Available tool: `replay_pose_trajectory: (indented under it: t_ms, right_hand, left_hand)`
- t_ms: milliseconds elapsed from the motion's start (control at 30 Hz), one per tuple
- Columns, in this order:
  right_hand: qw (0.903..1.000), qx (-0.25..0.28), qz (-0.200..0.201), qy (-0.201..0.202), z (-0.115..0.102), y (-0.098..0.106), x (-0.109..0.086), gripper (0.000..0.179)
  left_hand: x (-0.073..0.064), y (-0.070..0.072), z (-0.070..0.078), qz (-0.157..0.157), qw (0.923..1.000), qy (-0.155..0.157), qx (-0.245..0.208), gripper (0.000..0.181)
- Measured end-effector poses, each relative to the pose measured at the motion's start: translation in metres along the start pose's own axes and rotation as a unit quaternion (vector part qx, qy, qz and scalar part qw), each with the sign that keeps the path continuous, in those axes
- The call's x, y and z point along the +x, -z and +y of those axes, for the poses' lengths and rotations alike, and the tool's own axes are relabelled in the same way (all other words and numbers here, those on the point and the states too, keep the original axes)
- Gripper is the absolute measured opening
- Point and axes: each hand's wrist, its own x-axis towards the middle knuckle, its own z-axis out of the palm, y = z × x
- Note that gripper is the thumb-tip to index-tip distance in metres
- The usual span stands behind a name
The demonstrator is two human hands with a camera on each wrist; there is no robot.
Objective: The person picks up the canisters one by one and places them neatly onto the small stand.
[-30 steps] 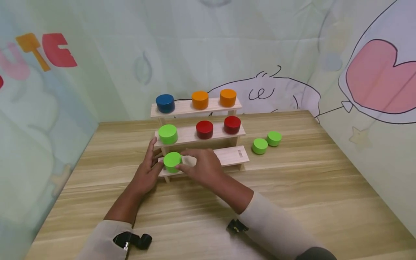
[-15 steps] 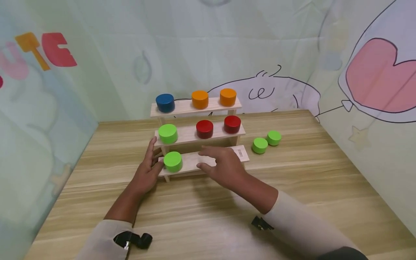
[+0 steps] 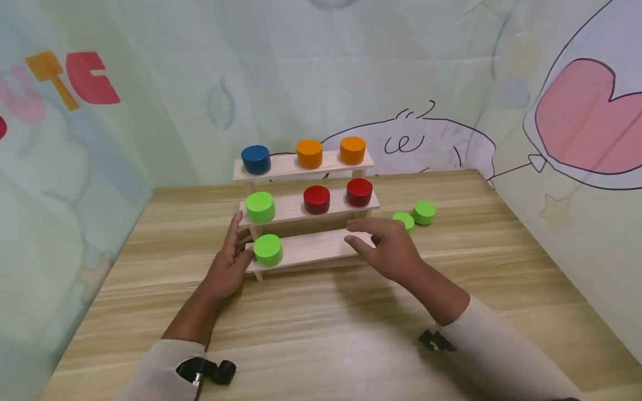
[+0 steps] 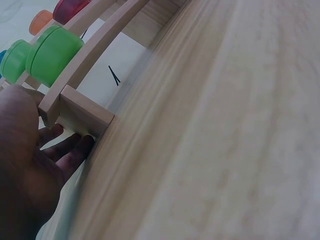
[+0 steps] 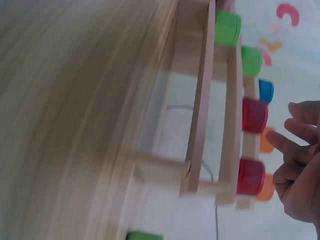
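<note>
My left hand [image 3: 229,271] lies at the left end of a three-tier wooden rack [image 3: 311,249]. Its index finger points up beside the middle tier, and its thumb is right by the lowest board's end. In the left wrist view, other fingers [image 4: 75,152] lie along the rack's end support. A green disc [image 3: 268,249] stands on the lowest tier, near that thumb. Over the right end of the same tier hovers my right hand [image 3: 388,250], thumb and fingers apart, holding nothing. Partly hidden behind it on the table is a green disc [image 3: 404,220], beside another green disc [image 3: 424,213].
The middle tier bears a green disc [image 3: 259,206] and two red discs, one red disc [image 3: 316,199] at its centre. On the top tier stand a blue disc [image 3: 256,160] and two orange discs, one orange disc [image 3: 353,150] at the right. A printed cloth backdrop [image 3: 301,83] rises behind the table.
My right hand has let go of the green disc on the lowest tier and moved right along that tier. The left hand keeps its place at the rack's left end.
</note>
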Motion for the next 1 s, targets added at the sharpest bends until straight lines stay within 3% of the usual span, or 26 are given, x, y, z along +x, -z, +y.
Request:
replay_pose_trajectory:
  t_ms: [233, 600, 1000]
  right_hand:
    - [0.9959, 0.059, 0.039, -0.055, 0.032, 0.014, -0.009, 0.018]
    - [0.9818, 0.054, 0.07, -0.168, 0.071, 0.045, -0.021, 0.022]
    - [0.9681, 0.123, 0.113, -0.187, 0.11, 0.066, -0.015, 0.022]
  left_hand:
    - [-0.001, -0.001, 0.003, -0.001, 1.0, 0.009, 0.0, 0.084]
    - [0.002, -0.002, -0.002, -0.003, 1.0, 0.003, 0.003, 0.084]
    - [0.0, -0.001, -0.003, -0.003, 1.0, 0.002, -0.005, 0.084]
